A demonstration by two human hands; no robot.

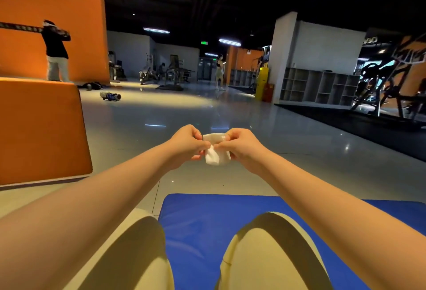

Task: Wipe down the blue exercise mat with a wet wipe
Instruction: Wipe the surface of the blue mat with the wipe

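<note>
Left hand point(187, 143) and right hand point(242, 145) fingers pinch small folded white wet wipe point(215, 149), held up beyond the near flat blue padded exercise mat point(198, 220); wiping apparently not yet begun.

- A gym: weight machines point(382, 86) stand on black rubber flooring point(334, 116) at the right.
- More exercise equipment point(171, 71) lines the far wall.
- A blue exercise mat point(198, 225) lies on the glossy floor point(161, 112), with orange padded blocks point(41, 128) at the left.
- Open cubby shelves point(322, 86) run along a white wall.
</note>
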